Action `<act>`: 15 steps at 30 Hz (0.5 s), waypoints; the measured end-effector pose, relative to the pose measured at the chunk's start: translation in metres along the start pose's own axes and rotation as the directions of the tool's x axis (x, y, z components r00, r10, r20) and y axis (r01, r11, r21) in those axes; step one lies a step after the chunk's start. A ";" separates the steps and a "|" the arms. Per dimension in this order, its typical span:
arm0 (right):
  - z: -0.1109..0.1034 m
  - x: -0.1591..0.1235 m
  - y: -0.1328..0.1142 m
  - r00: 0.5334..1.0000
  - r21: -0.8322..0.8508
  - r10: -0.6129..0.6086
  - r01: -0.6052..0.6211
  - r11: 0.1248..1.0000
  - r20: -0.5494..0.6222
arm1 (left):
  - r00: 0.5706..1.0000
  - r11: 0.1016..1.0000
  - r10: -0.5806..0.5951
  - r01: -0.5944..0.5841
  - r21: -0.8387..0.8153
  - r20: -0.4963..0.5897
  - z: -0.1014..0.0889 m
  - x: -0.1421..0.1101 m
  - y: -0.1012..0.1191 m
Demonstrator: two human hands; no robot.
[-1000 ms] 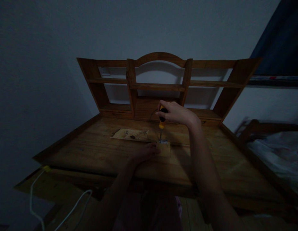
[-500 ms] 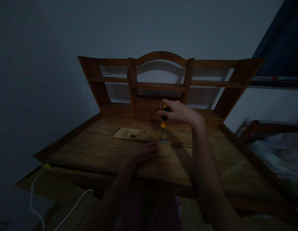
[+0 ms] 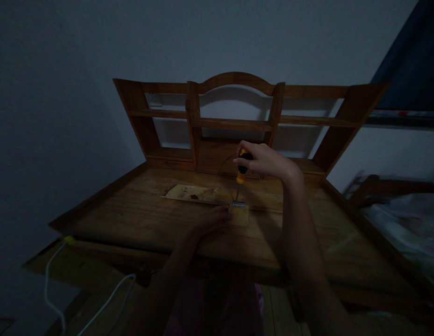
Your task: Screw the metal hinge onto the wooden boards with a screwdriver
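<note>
The screwdriver (image 3: 241, 178) is standing over the desk (image 3: 139, 219), leaning slightly, its lower end seemingly meeting the metal piece (image 3: 238, 204) at the far edge of the block (image 3: 239, 217). It is probably light and stiff, its fat handle (image 3: 244, 163) offering the surest hold (the thin shaft (image 3: 237, 193) would likely slip in the fingers). The block is looking light and rigid, best steadied by its sides. The right hand (image 3: 264, 158) is gripping the handle, thumb and fingers pinching it, wrist arching high, forearm slanting down toward the body. The left hand (image 3: 212, 219) is lying low by the block's left side, fingers extended; whether they are pinching it, I cannot tell.
</note>
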State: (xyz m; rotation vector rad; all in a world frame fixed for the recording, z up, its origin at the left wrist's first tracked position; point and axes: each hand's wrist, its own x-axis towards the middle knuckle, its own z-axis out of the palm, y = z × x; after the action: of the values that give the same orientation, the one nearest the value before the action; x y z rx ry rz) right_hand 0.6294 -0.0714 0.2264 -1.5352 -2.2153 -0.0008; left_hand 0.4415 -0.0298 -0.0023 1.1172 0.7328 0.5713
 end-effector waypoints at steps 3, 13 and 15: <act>-0.001 0.000 0.000 1.000 -0.002 -0.009 0.009 1.000 -0.004 | 0.999 0.999 -0.012 0.014 -0.035 0.035 0.001 0.002 -0.001; -0.001 0.000 0.002 1.000 -0.028 0.019 -0.019 0.999 -0.004 | 0.998 0.997 -0.050 0.052 -0.053 0.028 -0.001 0.001 -0.003; -0.002 0.000 0.002 1.000 -0.035 0.028 -0.029 0.999 -0.011 | 0.999 0.998 -0.036 0.038 -0.047 0.033 -0.002 0.002 -0.003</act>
State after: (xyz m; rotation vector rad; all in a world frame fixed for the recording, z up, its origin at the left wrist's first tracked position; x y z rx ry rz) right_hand 0.6320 -0.0714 0.2277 -1.5814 -2.1955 -0.0391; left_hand 0.4414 -0.0284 -0.0056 1.0645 0.7073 0.5359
